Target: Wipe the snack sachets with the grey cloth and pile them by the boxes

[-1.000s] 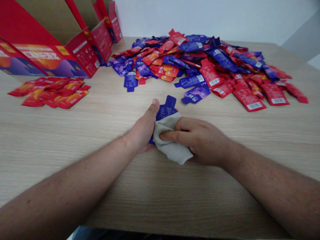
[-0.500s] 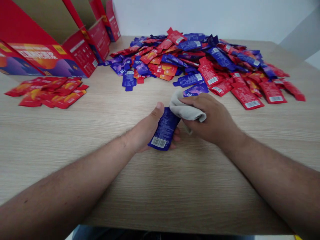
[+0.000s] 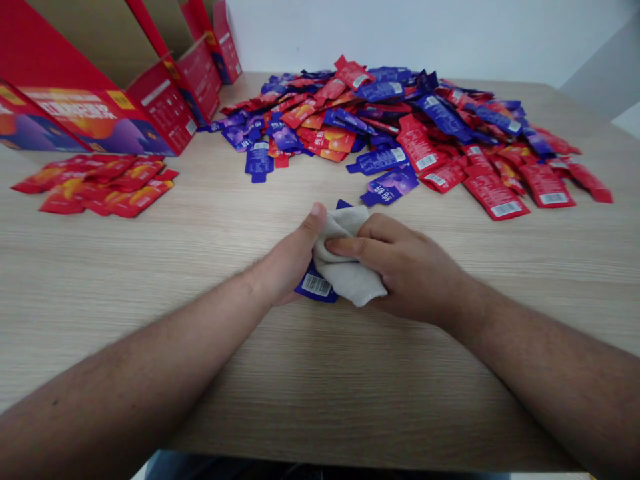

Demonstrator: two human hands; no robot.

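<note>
My left hand [image 3: 295, 257] is closed on a blue pouch [image 3: 315, 283], its thumb along the left edge and its other fingers hidden behind. The barcode end of the pouch points towards me, and its narrow top end shows above the cloth. A pale grey cloth [image 3: 347, 270] lies pressed over the middle of the pouch. My right hand [image 3: 405, 263] grips this cloth, with the fingers bunched on top of it. Just beyond my hands, a blue pouch with purple print [image 3: 390, 185] lies flat on the table.
A wide heap of red and blue pouches [image 3: 370, 110] covers the back of the table [image 3: 240, 373]. At the left lies a smaller pile of red pouches [image 3: 110, 183]. Behind it stand several open red cardboard boxes [image 3: 155, 110], near the white wall [image 3: 425, 37].
My right hand has brought the cloth from the pouch's top end down over its middle, nearer to me. My left hand still holds the pouch in almost the same place.
</note>
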